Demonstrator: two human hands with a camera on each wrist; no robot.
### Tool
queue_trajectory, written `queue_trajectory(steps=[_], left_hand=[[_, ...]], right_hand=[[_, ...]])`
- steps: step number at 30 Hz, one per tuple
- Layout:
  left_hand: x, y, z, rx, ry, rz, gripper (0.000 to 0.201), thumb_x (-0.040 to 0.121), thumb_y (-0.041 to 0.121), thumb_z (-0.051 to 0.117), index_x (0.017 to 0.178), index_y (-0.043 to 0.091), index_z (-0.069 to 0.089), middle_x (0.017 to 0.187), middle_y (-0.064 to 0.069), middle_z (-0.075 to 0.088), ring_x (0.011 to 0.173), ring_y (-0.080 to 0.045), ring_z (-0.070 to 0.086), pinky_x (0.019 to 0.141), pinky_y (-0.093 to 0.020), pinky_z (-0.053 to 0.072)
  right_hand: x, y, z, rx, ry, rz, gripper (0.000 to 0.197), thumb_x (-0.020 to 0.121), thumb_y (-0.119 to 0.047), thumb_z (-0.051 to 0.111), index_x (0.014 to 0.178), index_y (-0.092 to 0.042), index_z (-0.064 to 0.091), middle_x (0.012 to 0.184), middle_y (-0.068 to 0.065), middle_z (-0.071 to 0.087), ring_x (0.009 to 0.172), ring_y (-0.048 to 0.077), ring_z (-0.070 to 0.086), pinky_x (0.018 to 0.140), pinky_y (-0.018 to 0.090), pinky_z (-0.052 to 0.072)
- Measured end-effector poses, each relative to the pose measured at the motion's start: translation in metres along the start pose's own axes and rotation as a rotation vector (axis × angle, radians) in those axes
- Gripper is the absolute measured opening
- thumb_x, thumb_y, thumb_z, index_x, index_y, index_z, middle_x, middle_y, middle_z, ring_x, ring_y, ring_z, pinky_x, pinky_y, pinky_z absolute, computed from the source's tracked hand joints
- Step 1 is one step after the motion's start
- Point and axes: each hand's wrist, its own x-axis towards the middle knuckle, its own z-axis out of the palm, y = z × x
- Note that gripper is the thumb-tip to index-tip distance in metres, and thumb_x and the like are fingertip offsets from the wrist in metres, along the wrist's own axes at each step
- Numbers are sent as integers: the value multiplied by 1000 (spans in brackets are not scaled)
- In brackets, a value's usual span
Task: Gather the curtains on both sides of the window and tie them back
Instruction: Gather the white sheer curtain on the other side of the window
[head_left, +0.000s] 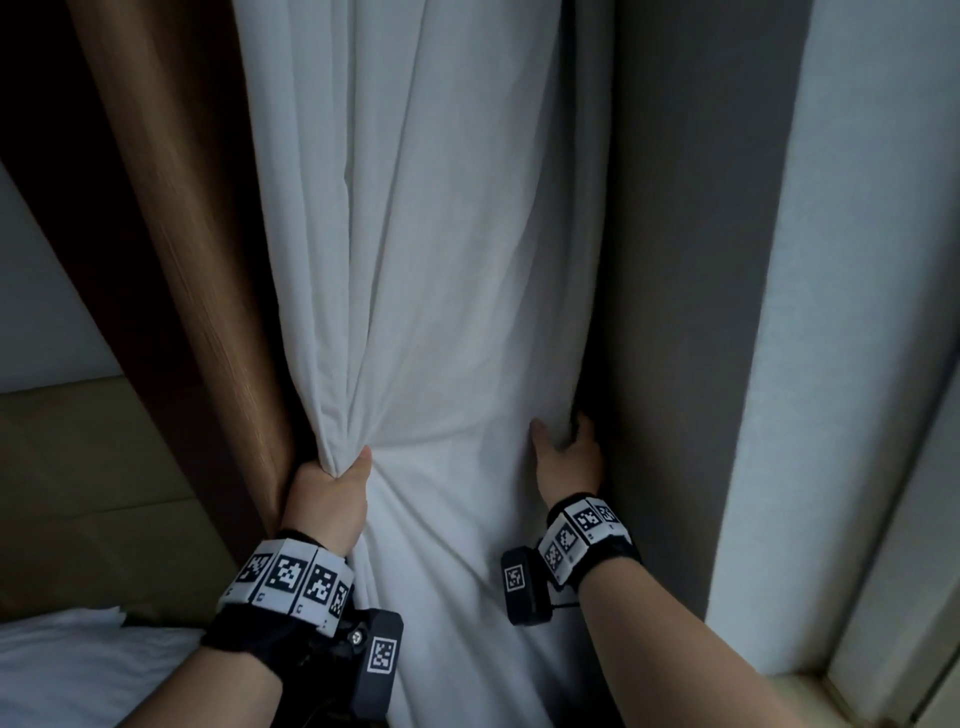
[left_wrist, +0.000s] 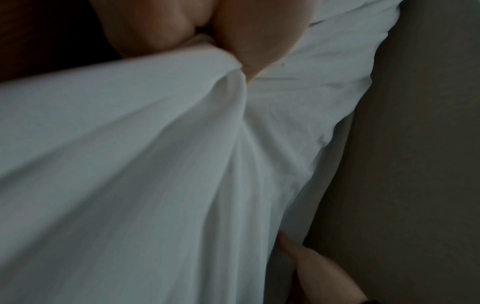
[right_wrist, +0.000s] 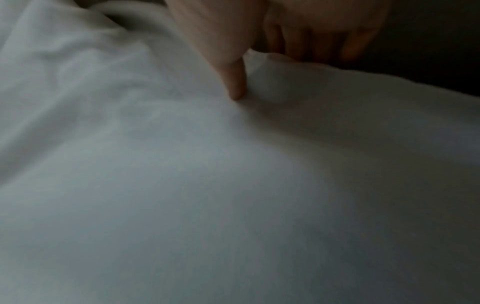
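The white curtain (head_left: 447, 260) hangs between the brown drape (head_left: 171, 234) and the grey wall (head_left: 691, 260). The left hand (head_left: 327, 499) has a tight fistful bunched at the curtain's left edge, while the right hand (head_left: 566, 457) wraps its fingers round the curtain's right edge, thumb pressed on the front. That right hold looks shallow to me, so the cloth could slip out as the hands draw together, and no tie-back is in sight.

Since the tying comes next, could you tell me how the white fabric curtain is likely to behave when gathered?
The white fabric curtain looks floppy: folds fan from where the left hand grips it. It probably bunches easily. The right hand curls round its edge, so released folds would likely spread again.
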Motion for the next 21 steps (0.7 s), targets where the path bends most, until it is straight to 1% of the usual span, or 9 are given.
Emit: queue_trajectory(steps=[2,4,7,11,13,15,17,19,21], left_hand=[[2,0,-1,-9,-1,6,23,92,20,61,69,22,55,74,6,59,85,-24,59,82,-31,43],[2,0,0,0,-2,4,23,91,20,61,69,22,55,74,6,59,86,-24,58,83,-32,44],[1,1,5,-17,-1,4,23,91,20,61,69,22,55,74,6,59,86,-24,58,82,-31,43],[0,2,15,-17,-23,2,20,91,20,61,71,17,58,74,2,61,84,-24,59,79,-30,44],[-1,2,18,-52,-35,-10,15,93,15,56,85,5,65,89,-15,68,82,-25,60,73,-30,43],[-2,2,17,-171,-59,-67,22,95,8,50,106,-6,63,105,-25,66,96,-34,62,75,-29,42],[-3,-3,17,-246,-155,-63,30,88,22,60,107,-1,64,96,-14,71,103,-33,63,75,-27,46],[-6,-8,18,-412,-339,-100,56,71,49,72,111,9,66,101,-7,74,106,-22,65,86,-28,49],[-11,-11,19,-284,-406,53,47,69,45,79,105,17,68,99,1,75,99,-8,68,87,-22,51]], right_hand=[[-4,-6,-2,-52,86,-177,38,86,-42,53,97,-8,67,100,14,69,96,35,64,85,44,52],[-14,-13,-4,-61,209,-371,41,85,-38,46,76,-2,63,81,16,64,77,36,61,70,46,52],[-48,-28,-2,41,220,-609,24,87,-20,52,80,0,62,81,16,60,74,31,59,68,38,51],[-112,-49,13,171,-163,-742,15,93,-10,50,99,-6,63,93,9,65,83,19,62,74,25,49],[-133,-55,19,215,-297,-738,15,95,-8,48,103,-8,61,93,5,64,83,6,57,76,11,41],[-144,-59,20,215,-374,-731,14,96,-9,47,102,-11,60,91,6,63,82,7,56,76,6,35],[-146,-59,19,202,-395,-718,16,96,-11,46,103,-13,60,94,6,65,87,12,59,77,5,35],[-144,-57,17,196,-408,-714,20,94,-9,47,109,-11,61,102,6,66,94,12,60,82,6,37],[-142,-55,14,158,-446,-745,18,91,-6,50,105,-9,61,99,7,66,91,14,61,80,10,40]])
